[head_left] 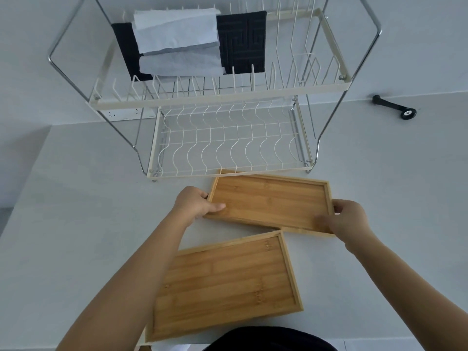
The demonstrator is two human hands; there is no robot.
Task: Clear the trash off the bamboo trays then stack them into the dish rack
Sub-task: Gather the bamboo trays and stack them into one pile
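A pale grey table [88, 198] is seen from above, butted against a white wall at its far edge. A two-tier wire dish rack [228, 150] is stood on it near the back, on thin metal legs. Just in front of the rack, a bamboo tray [271, 201] is found, its far edge close to the rack's lower tier; whether it is fully rested on the surface cannot be told. A second bamboo tray [228, 285] is laid flat nearer the front edge. A small black tool [395, 107] is placed at the far right.
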